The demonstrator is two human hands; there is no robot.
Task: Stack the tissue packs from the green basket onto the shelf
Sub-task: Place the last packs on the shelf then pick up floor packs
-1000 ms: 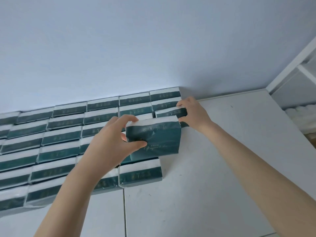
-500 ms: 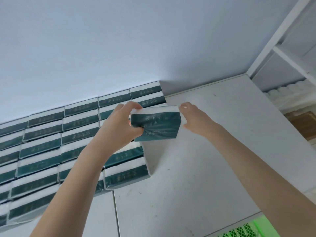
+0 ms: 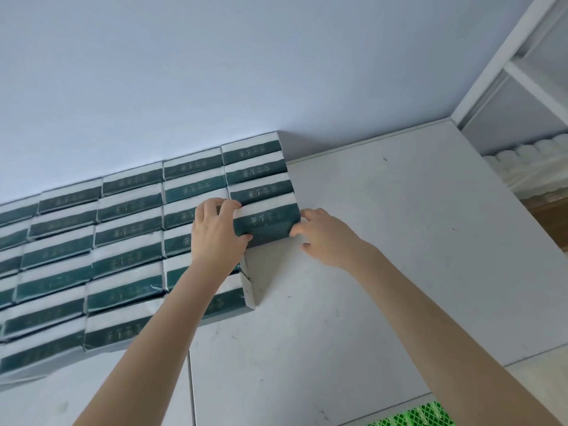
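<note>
The left hand (image 3: pixel 215 233) gripped the left end of a dark green and white tissue pack (image 3: pixel 266 224). Its fingers (image 3: pixel 229 206) curled over the top edge and the thumb was tucked under the lower edge. The right hand (image 3: pixel 324 238) held the opposite end, pinching the corner lightly between forefinger and thumb. Holding both ends probably let the person keep the soft pack square while lowering it, since a single grip in the middle would likely let the wrapper sag or twist.

The pack sat directly between the two sets of fingers, at the near end of the shorter, rightmost column. Just beyond the fingertips three packs lay edge to edge, running back towards the wall (image 3: pixel 215 72). To the left of the left fingers, the stacked packs (image 3: pixel 126 238) covered the shelf (image 3: pixel 399 256) in tight rows with their printed bands all facing the same way. The new pack was most likely being lined up to match that pattern. To the right of the right fingers the shelf was bare.

Below the right forearm, only a corner of the green basket (image 3: pixel 412 418) showed, as green mesh, and its contents were out of sight. Far to the right of the right fingers, a white shelving unit (image 3: pixel 536 83) held a row of white rolls (image 3: pixel 528 161).
</note>
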